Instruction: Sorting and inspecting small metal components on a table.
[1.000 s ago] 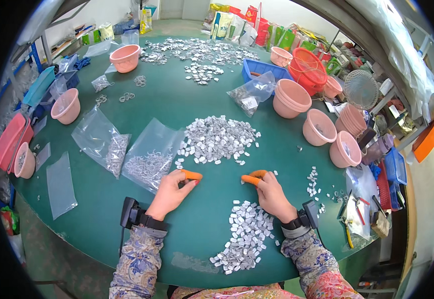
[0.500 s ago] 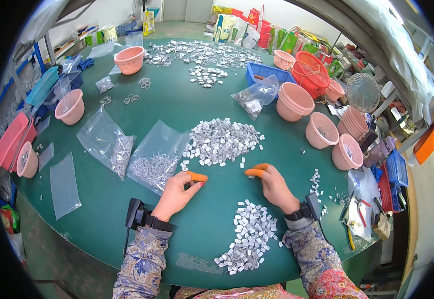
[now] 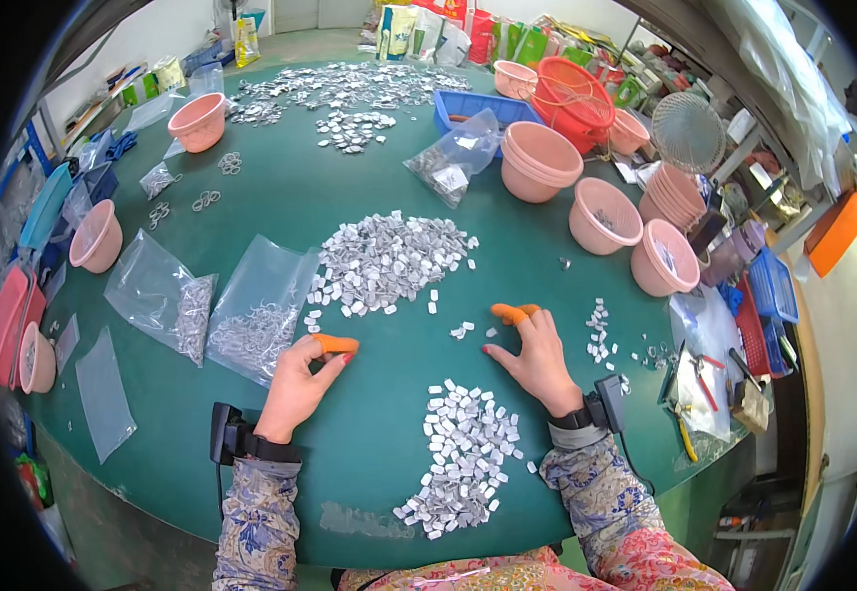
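Note:
My left hand point(image 3: 296, 387) rests over the green table, left of centre. Its index finger wears an orange finger cot; thumb and index are slightly apart, and I see nothing between them. My right hand point(image 3: 539, 362) is spread, thumb away from the fingers, also with orange on a fingertip. Just left of its fingers lie a few loose small silver tags point(image 3: 462, 331). Beyond both hands sits a large heap of silver tags point(image 3: 389, 261). A second heap of tags point(image 3: 463, 458) lies nearer to me, between my forearms.
Clear bags of metal parts point(image 3: 251, 330) lie beyond my left hand. Pink bowls point(image 3: 606, 217) and a blue tray point(image 3: 453, 103) stand at the far right. Pliers and tools point(image 3: 690, 414) lie at the right edge. More metal pieces point(image 3: 350, 87) cover the far end.
The whole view has shifted, so things sit further left. My right thumb has spread away from its fingers, and a few loose tags now show on the table beside that hand.

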